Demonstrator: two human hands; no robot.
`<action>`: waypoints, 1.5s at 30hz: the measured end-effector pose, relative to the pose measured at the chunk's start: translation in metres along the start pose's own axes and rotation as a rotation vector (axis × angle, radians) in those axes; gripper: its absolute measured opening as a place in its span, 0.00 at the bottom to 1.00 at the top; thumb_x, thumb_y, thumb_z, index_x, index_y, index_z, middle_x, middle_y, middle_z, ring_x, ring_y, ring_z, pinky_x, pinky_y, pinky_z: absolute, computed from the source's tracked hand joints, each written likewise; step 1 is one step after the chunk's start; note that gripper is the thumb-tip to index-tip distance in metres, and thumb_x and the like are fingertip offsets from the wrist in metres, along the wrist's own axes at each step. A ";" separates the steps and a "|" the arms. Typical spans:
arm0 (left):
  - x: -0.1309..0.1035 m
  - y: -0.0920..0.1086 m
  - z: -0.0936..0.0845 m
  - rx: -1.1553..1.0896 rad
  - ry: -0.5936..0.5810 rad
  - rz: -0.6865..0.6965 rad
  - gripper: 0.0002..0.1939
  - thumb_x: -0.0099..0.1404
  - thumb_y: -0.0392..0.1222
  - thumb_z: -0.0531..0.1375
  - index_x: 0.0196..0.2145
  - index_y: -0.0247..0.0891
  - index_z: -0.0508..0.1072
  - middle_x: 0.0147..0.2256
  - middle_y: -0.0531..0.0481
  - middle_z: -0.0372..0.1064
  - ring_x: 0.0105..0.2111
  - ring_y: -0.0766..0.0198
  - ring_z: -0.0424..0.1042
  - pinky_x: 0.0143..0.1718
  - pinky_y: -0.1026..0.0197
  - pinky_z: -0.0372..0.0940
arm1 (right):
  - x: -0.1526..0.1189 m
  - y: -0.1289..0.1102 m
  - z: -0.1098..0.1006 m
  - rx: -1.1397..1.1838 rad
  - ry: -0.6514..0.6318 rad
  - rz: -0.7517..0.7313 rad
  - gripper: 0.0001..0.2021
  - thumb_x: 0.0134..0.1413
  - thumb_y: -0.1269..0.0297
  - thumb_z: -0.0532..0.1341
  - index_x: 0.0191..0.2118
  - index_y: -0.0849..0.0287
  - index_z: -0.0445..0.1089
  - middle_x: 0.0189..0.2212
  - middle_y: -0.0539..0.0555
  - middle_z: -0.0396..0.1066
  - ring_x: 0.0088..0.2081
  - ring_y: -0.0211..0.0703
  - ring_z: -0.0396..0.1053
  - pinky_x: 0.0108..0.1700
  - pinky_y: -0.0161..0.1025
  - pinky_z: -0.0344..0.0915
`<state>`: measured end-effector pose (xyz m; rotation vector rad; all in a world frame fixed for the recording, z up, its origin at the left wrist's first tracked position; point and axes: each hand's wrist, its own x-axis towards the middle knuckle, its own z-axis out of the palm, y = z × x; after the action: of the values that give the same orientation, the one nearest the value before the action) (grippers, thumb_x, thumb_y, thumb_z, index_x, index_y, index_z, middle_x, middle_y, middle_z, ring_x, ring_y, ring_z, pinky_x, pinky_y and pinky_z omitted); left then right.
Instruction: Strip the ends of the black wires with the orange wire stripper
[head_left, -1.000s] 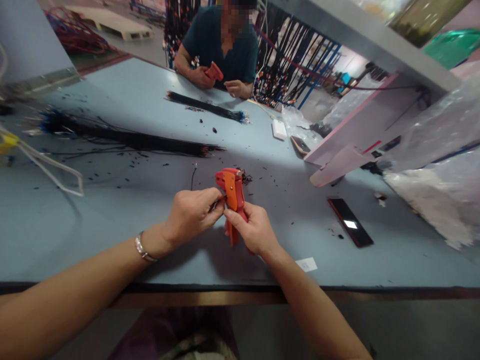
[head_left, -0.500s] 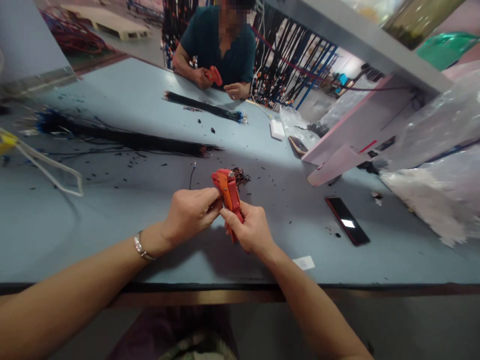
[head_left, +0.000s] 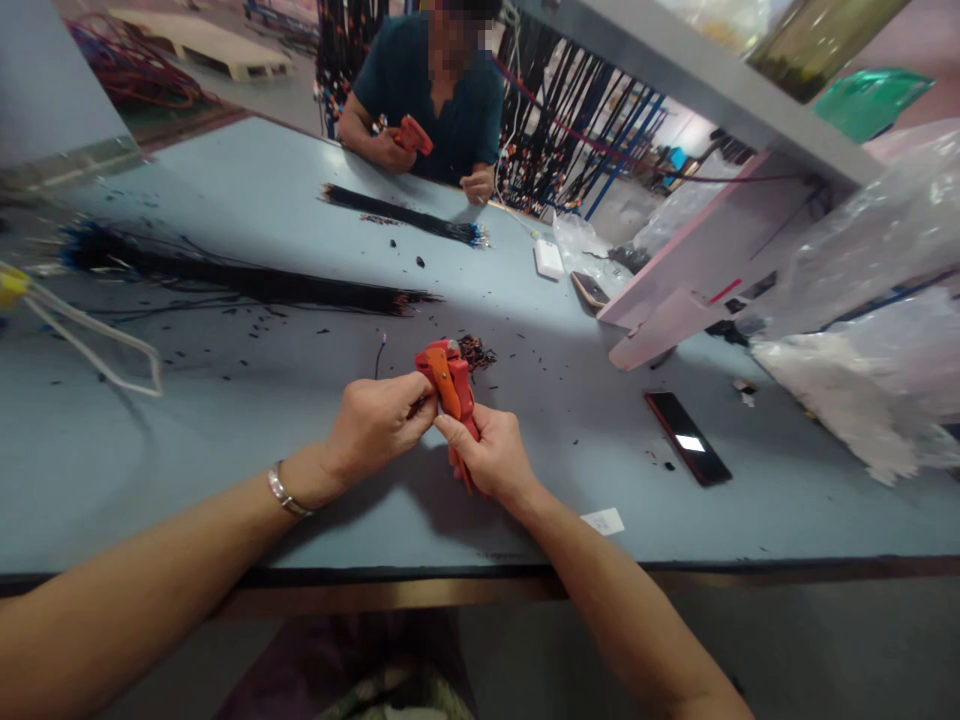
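My right hand [head_left: 495, 455] is wrapped around the handles of a red and orange wire stripper [head_left: 450, 375], held upright above the table. Close against the tool's left side is my left hand [head_left: 382, 420], its fingers pinched together. A thin black wire [head_left: 379, 358] with a blue terminal at its tip pokes up behind the left fist. The rest of that wire is hidden by the fingers and the tool. Just behind the stripper lies a pile of short black offcuts [head_left: 476, 352], some with copper-coloured ends.
A long bundle of black wires [head_left: 255, 280] lies at the left, a shorter bundle [head_left: 405, 215] beyond it. Across the table [head_left: 225, 440] a person [head_left: 427, 90] holds another red tool [head_left: 414, 135]. A phone [head_left: 688, 438] lies at the right, near a pink panel [head_left: 697, 230].
The stripper's orange lever has swung against its red body, and its head looks wider. The wire's tip leans slightly more. The person opposite has moved their hands apart. The whole view has shifted slightly.
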<state>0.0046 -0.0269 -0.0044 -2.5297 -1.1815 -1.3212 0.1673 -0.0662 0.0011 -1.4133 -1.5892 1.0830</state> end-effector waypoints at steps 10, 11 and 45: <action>-0.002 0.001 0.000 -0.050 0.023 -0.049 0.09 0.61 0.35 0.57 0.23 0.37 0.68 0.15 0.58 0.62 0.14 0.72 0.57 0.19 0.68 0.51 | -0.002 -0.002 -0.001 0.024 -0.010 0.016 0.22 0.53 0.44 0.60 0.22 0.58 0.62 0.13 0.47 0.63 0.13 0.34 0.63 0.18 0.30 0.59; -0.002 0.001 0.000 -0.057 0.026 -0.056 0.08 0.61 0.35 0.57 0.23 0.37 0.68 0.16 0.58 0.62 0.15 0.72 0.57 0.19 0.68 0.51 | -0.002 -0.003 -0.001 0.029 -0.010 0.019 0.21 0.53 0.45 0.60 0.23 0.58 0.62 0.14 0.47 0.63 0.13 0.34 0.63 0.17 0.30 0.59; -0.002 0.001 0.000 -0.130 -0.038 -0.093 0.07 0.62 0.35 0.57 0.28 0.37 0.72 0.19 0.57 0.68 0.17 0.72 0.61 0.21 0.68 0.55 | 0.000 0.004 -0.008 0.563 -0.270 0.278 0.26 0.46 0.39 0.63 0.31 0.62 0.65 0.19 0.50 0.70 0.18 0.40 0.71 0.19 0.33 0.65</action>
<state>0.0043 -0.0289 -0.0059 -2.6295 -1.2743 -1.4219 0.1761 -0.0651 0.0007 -1.1483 -1.1359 1.7821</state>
